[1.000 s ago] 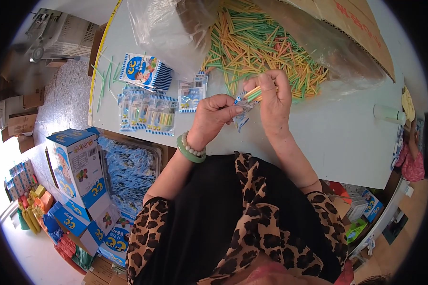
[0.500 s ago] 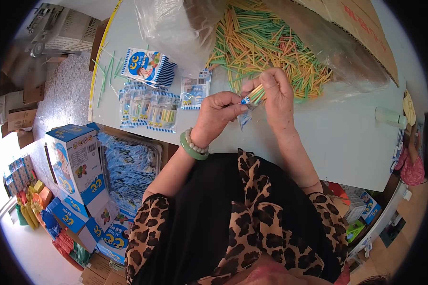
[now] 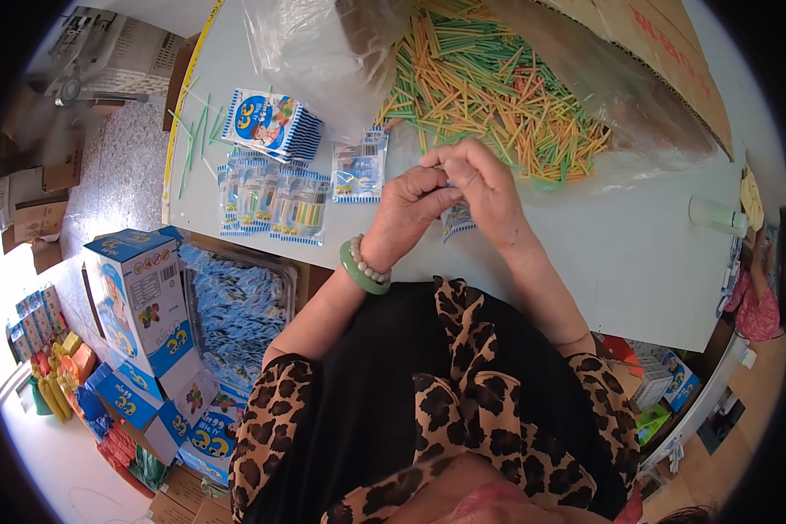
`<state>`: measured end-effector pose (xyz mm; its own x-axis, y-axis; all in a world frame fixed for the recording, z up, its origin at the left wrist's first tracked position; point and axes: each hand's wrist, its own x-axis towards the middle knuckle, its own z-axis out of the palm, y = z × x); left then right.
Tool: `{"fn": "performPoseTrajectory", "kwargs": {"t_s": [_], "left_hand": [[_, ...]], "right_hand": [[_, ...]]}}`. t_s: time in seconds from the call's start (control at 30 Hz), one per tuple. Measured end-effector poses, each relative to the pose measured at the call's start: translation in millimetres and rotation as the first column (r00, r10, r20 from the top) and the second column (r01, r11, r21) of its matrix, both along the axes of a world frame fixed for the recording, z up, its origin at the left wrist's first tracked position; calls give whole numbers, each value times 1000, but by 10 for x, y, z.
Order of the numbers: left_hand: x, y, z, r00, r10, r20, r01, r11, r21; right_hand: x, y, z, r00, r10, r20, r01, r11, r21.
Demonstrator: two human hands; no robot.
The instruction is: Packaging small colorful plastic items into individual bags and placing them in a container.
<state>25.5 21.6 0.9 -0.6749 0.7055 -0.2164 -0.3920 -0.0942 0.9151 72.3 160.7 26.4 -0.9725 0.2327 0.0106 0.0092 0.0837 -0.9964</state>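
In front of my chest, my left hand (image 3: 409, 211) and my right hand (image 3: 491, 194) meet with fingertips pinched together. Between them is a small blue-and-clear plastic packet (image 3: 458, 222); its lower part shows under the fingers, while its mouth is hidden. Whatever sticks are in the packet are covered by my fingers. Just beyond my hands lies a heap of thin green, yellow and orange sticks (image 3: 472, 87). To the left, a single flat packet (image 3: 359, 168) lies beside several packets with coloured sticks inside (image 3: 275, 199).
A stack of blue-and-white printed packets (image 3: 275, 124) stands at the left, near loose green sticks (image 3: 192, 148). Clear plastic sheeting (image 3: 323, 61) and a cardboard box (image 3: 655, 52) surround the heap. Below the table's left edge are a tub of blue packets (image 3: 240, 306) and printed cartons (image 3: 140, 288). A pale green cylinder (image 3: 716, 216) lies right.
The sticks that showed between my hands are now out of sight behind my fingers. My right hand has moved slightly left and down, closing in on my left hand.
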Motion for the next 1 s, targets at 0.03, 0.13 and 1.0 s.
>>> {"fn": "performPoseTrajectory", "kwargs": {"t_s": [0.03,0.13,1.0], "left_hand": [[18,34,32,996,57,-69,-57,998,4],[-10,-6,-14,984,153,-96,-149,988,42],[53,-878,97,709,271,-652,-560,777,-286]], "right_hand": [[24,-26,-23,1000,8,-21,-6,998,66],[92,-6,-47,995,43,-87,-5,917,399],[253,-495,-163,921,288,263,-272,957,-98]]}}
